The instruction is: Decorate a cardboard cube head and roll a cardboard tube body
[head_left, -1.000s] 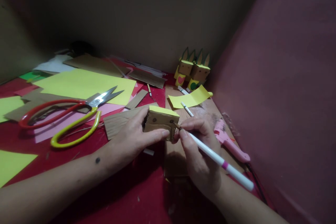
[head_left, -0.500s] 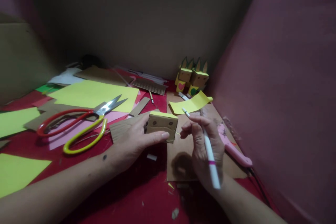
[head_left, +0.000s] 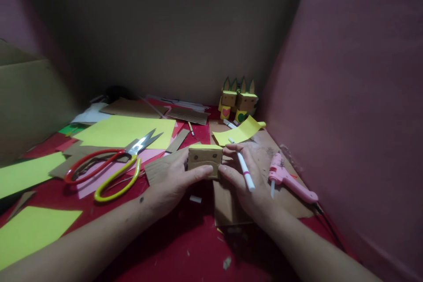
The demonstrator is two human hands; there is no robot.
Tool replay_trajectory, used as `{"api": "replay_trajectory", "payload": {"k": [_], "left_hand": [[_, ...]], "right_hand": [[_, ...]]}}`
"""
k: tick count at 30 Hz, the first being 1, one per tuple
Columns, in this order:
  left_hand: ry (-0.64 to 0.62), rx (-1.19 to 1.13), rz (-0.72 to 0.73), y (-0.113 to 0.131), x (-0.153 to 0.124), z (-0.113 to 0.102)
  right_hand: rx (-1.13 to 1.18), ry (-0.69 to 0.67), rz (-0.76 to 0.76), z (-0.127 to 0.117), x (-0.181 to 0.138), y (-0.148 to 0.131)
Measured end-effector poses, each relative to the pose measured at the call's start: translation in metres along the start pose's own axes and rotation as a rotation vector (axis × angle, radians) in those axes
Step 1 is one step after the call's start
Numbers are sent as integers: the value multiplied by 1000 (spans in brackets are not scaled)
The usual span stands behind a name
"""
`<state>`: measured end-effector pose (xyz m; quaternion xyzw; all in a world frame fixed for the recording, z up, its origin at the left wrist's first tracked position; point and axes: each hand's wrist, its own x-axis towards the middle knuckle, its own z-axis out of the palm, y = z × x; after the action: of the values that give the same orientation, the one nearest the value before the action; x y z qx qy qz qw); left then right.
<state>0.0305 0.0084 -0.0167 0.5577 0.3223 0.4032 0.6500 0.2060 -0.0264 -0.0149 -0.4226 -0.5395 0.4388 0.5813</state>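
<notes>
Head view. We see a small cardboard block (head_left: 205,161), brown corrugated board with a yellow paper top and two dark dots on its near face. It stands on the red table (head_left: 185,238) at the far edge of a flat cardboard sheet (head_left: 228,205) and is held between both hands. The left hand (head_left: 172,180) is half closed on it, with the thumb laid along the lower front edge and the fingers wrapped behind the left side. The right hand (head_left: 251,185) is loosely curled, its fingertips touching the block's right face, and it carries a white marker pen (head_left: 243,168) with a pink band tucked across the fingers. A pink glue gun (head_left: 291,180) lies just right of this hand. Scissors (head_left: 112,165) with red and yellow handles rest to the left on pink and yellow paper (head_left: 127,131), and finished cardboard figures (head_left: 238,99) stand by the back wall. We judge the block to be very light, hollow and fairly stiff along its edges, though its faces would dent under a hard pinch and any glued paper could lift. It is best held by opposite side faces near the corners, with gentle pressure.
</notes>
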Motion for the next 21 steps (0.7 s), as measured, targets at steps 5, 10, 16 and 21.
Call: {"api": "replay_trajectory", "payload": {"k": [5,10,16,21], "left_hand": [[8,50,-38,1,-3,1],[-24,18,-126,3,-4,-2],[25,58,-100,4,-2,-2],[79,175,-37,11,-2,3]], "right_hand": [[-55,-23,-61,0,1,1],[-24,20,-63,0,4,4],[-274,201,-278,-4,2,0],[-388,116,-633,-1,-15,-7]]}}
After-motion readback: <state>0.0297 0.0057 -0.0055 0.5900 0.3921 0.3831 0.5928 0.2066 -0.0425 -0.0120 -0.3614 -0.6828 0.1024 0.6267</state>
